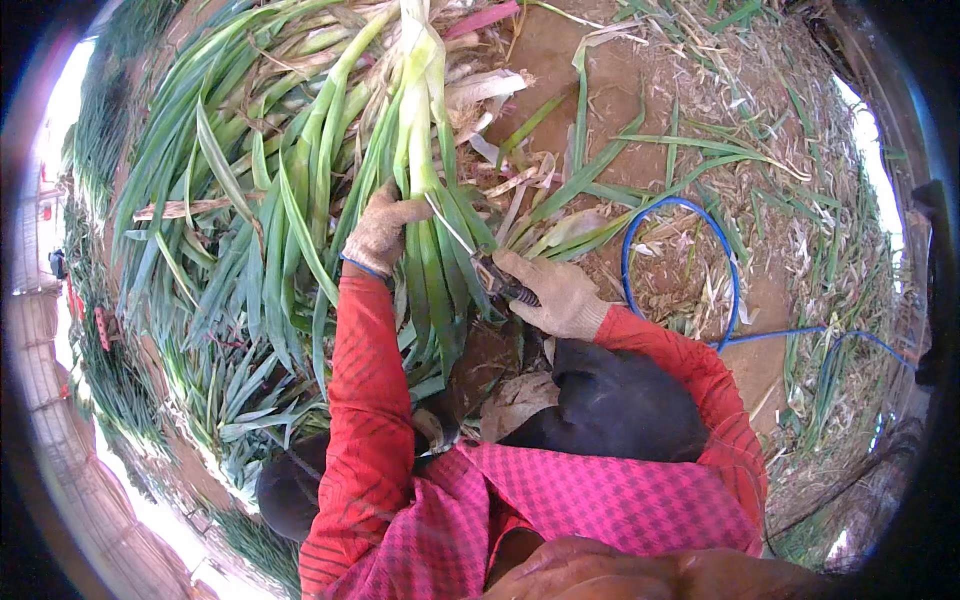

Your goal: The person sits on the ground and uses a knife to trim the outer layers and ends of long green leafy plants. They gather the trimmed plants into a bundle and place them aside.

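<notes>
My left hand, in a tan work glove, is closed around a leek with a thick pale stem and broad green leaves fanning down toward me. In my right hand, gloved too, is an air blow gun with a dark body and a thin metal nozzle. The nozzle slants up to the left, and its tip reaches the leek's stem beside my left thumb. Right-hand fingers wrap the tool and partly hide it. Left of the held leek lies a large heap of leeks, leaves toward me.
A blue hose loops on the ground at the right and runs to the far right edge. Stripped leaves and peelings litter the brown soil. More leeks lie along the left side. My dark-trousered knee is just below my right hand.
</notes>
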`<action>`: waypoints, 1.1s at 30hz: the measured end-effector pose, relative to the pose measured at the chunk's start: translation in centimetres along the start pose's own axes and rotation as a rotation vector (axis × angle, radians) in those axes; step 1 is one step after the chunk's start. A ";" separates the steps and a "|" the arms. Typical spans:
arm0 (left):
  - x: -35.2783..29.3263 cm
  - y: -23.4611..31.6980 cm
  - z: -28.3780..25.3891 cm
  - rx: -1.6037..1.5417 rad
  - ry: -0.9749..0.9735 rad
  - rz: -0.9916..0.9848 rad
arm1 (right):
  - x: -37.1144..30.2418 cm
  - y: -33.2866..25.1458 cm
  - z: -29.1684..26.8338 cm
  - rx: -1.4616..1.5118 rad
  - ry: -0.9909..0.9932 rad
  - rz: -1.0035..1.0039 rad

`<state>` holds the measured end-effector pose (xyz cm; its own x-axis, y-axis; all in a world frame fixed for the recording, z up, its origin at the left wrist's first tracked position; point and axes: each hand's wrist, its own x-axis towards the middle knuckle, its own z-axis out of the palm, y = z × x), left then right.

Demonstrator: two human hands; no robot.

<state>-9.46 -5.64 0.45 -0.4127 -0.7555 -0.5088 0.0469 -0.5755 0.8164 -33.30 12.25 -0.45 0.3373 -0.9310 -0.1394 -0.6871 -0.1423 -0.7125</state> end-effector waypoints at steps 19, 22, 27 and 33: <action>-1.1 -0.2 0.9 0.028 0.104 0.018 | 15.7 1.0 -7.5 0.126 0.367 0.196; -0.9 -1.0 0.2 0.018 0.138 -0.007 | 18.6 0.7 -8.8 0.043 0.464 0.094; -1.3 -0.8 0.4 -0.015 0.112 0.006 | 23.3 0.9 -11.7 -0.029 0.424 0.149; -1.7 0.0 1.7 -0.064 0.117 0.009 | 25.5 2.4 -12.8 -0.065 0.419 0.255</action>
<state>-10.32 -3.81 1.80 -0.3028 -0.7898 -0.5334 0.1090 -0.5847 0.8039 -34.58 -16.10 3.14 -0.1251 -0.9921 -0.0054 -0.7576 0.0990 -0.6451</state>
